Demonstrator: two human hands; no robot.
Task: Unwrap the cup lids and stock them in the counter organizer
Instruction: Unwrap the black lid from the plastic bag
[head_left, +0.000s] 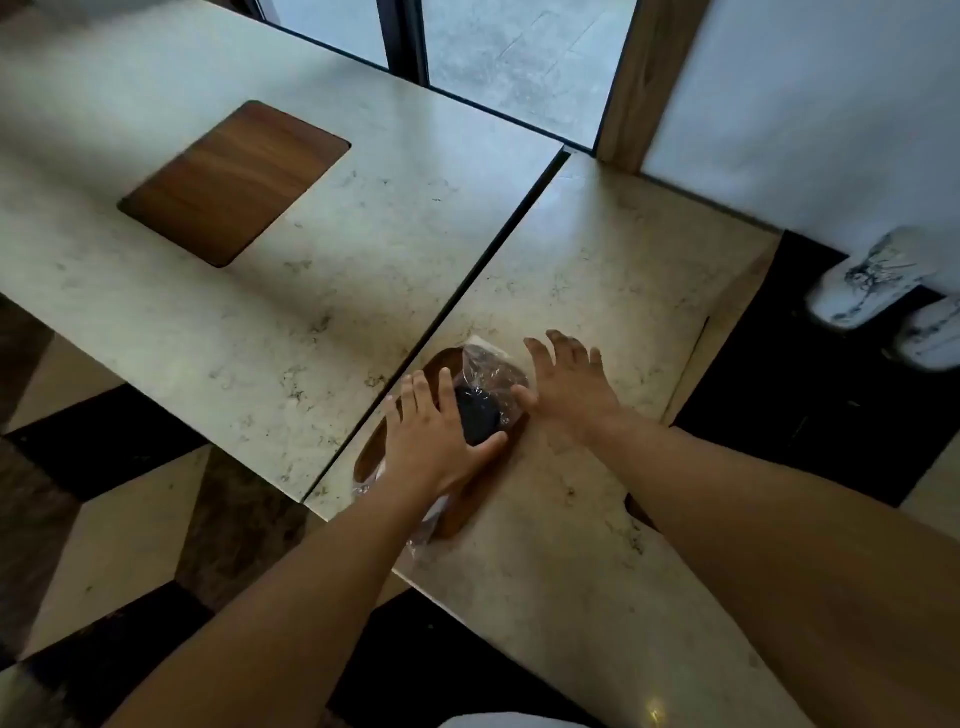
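A stack of black cup lids (477, 413) lies in a clear plastic wrap (488, 364) on a wooden inlay (467, 512) of the near marble table. My left hand (436, 436) rests against the left side of the stack, fingers spread, thumb curled under the lids. My right hand (569, 384) lies open just to the right, its thumb touching the wrap. More crumpled wrap (423, 535) trails under my left forearm. No counter organizer shows in the view.
A second marble table (182, 291) stands to the left across a narrow gap, with a wooden inlay (234, 182). Someone's white shoes (883, 291) stand on the dark floor at the right. A glass door and a wooden post are at the back.
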